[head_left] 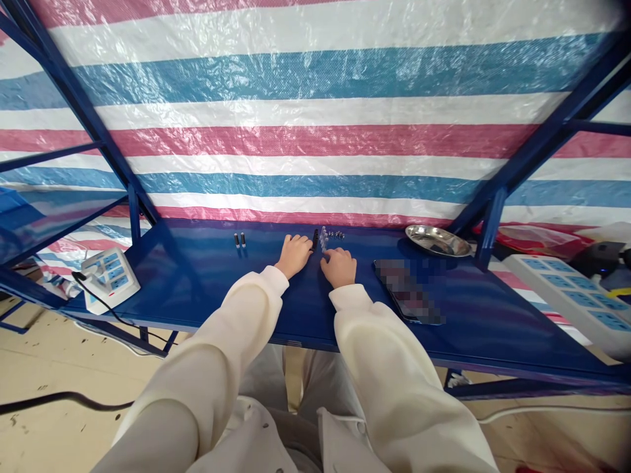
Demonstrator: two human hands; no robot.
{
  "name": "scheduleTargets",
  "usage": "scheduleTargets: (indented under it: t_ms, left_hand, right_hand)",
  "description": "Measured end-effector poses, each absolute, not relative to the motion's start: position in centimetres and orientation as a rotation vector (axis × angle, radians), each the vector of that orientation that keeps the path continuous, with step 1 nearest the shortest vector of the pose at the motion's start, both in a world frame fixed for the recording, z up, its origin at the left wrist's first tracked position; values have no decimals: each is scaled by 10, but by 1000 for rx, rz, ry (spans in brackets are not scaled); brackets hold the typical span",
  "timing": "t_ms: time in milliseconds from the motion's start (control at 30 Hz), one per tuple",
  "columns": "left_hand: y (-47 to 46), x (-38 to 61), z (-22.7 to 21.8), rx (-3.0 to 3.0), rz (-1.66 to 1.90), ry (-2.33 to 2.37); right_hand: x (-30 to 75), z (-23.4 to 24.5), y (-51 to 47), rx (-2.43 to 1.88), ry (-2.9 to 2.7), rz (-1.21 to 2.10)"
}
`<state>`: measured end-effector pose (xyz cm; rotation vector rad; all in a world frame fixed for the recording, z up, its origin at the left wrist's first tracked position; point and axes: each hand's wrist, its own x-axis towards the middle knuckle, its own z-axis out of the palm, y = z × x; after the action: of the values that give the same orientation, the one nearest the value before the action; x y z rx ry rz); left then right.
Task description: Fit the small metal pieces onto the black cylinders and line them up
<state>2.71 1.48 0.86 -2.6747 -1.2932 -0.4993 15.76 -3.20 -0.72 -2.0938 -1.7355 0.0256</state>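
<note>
My left hand rests on the blue table with its fingers apart. Its fingertips reach a short row of small black pieces. My right hand lies palm down with loosely bent, parted fingers, just in front of a row of small clear pieces. The black and clear rows stand side by side between my hands. Several tiny shiny metal pieces form a line to the right of the clear row. Left of my left hand are two small black tubes with white ends. Nothing shows as held in either hand.
A phone-like dark slab, partly blurred, lies to the right. Behind it sits a round metal dish. White power strips stand at the left and far right. Striped sheeting and blue frame posts border the table.
</note>
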Motion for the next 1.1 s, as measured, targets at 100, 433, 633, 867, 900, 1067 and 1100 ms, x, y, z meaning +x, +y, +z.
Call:
scheduleTargets:
  t_ms: [100, 433, 633, 867, 900, 1067, 1100]
  left_hand:
    - [10, 18, 11, -2658, -616, -1358]
    - [-2, -15, -5, -2567, -1402, -1540]
    - [6, -18, -12, -2561, -1694, -1464]
    - [6, -18, -14, -2554, -1745, -1502]
    - [6, -18, -14, -2553, -1744, -1505]
    - [5, -19, -12, -2530, -1784, -1530]
    - [4, -19, -12, -2523, -1805, -1542]
  right_hand:
    - [155, -8, -33, -2119, -1750, 38]
    - [147, -19, -24, -2130, -1739, 102]
    - [147, -21, -20, -2112, -1724, 83]
    - [147, -24, -15, -2078, -1732, 53]
    - [147, -25, -15, -2068, -1728, 44]
    - [145, -24, -18, -1949, -1740, -11]
    - [145, -24, -19, -1900, -1752, -15]
